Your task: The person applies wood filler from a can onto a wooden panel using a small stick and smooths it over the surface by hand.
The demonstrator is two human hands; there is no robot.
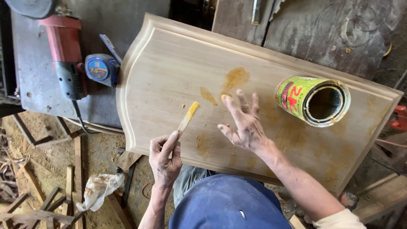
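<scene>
A pale wooden panel (169,63) with a moulded edge lies in front of me, marked with brownish-yellow smears (235,78). My left hand (164,159) grips a thin wooden stick (187,117) whose tip carries yellow paste, held over the panel's near edge. My right hand (243,123) is spread flat on the panel with its fingers apart. Its fingertips lie just below the smears, and one tip is coated yellow. An open tin can (313,101) with a green and yellow label lies on its side on the panel to the right of that hand.
A red and grey power tool (65,51) and a blue tape measure (101,68) rest on a grey bench top at the left. Wood offcuts and a crumpled plastic bag (99,188) lie on the dusty floor below. Dark boards sit beyond the panel.
</scene>
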